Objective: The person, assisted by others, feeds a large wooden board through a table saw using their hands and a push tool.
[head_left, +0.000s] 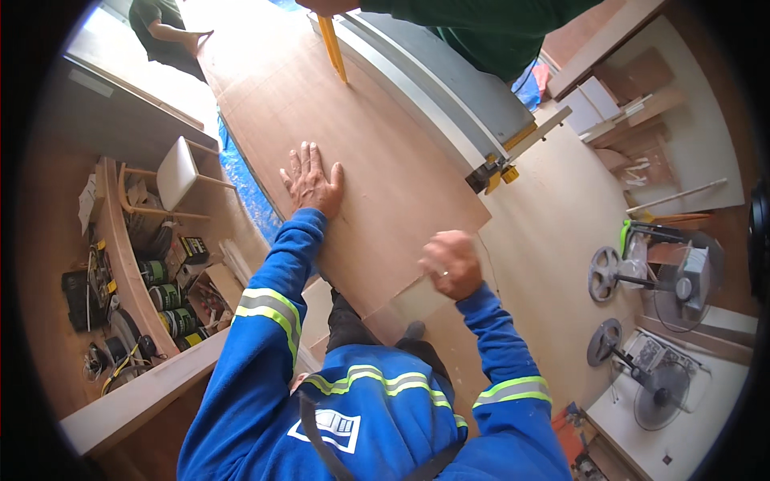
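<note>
Apparently steadying board (385, 200): left hand (314, 187) flat atop, fingers spread; right hand (453, 263) curled beside it, hold unclear; shifting would need level support.

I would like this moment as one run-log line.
Left hand: flat on plywood sheet | Right hand: curled, blurred, by sheet's near edge | Co-worker's hand: on yellow stick

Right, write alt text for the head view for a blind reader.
A left hand in a blue sleeve lies flat on a long wooden sheet; the right hand, curled, is near its closest end. Another person's hand is at its far left edge, and a grey-topped machine stands alongside.
</note>
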{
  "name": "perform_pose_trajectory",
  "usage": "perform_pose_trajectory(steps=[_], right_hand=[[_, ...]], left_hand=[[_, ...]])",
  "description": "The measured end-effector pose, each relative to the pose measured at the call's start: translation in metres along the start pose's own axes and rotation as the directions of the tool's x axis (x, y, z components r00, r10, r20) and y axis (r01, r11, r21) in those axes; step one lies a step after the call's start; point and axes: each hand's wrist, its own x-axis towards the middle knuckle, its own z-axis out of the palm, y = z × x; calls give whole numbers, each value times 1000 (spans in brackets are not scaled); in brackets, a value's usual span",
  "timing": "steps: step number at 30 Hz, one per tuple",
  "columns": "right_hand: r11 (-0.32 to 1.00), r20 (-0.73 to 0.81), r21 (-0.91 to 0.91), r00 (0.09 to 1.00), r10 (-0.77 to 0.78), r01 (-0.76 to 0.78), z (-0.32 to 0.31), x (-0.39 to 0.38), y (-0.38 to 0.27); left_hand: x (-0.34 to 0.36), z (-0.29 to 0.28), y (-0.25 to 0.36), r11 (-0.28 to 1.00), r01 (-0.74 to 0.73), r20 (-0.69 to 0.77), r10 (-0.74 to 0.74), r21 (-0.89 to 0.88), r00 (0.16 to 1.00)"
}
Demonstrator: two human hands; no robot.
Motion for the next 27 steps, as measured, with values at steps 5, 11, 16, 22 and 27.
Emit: perform_pose_trajectory(steps=[5, 11, 16, 22, 27], right_hand=[[994, 279, -108, 959, 42, -12, 29, 45, -10], [972, 508, -211, 861, 14, 109, 43, 73, -4], [970, 535, -224, 844, 45, 90, 62, 101, 7], [972, 533, -223, 844, 57, 76, 80, 131, 10], [975, 505, -214, 861, 66, 51, 102, 154, 17]], left_hand=[[10, -6, 2, 1000, 4, 21, -4, 12, 1000], [30, -4, -11, 1000, 14, 0, -14, 11, 1000], [60, -2, -24, 1000, 22, 1, -22, 5, 1000], [91, 2, -43, 999, 26, -18, -25, 35, 1000], [122, 7, -58, 998, 28, -25, -27, 55, 999]])
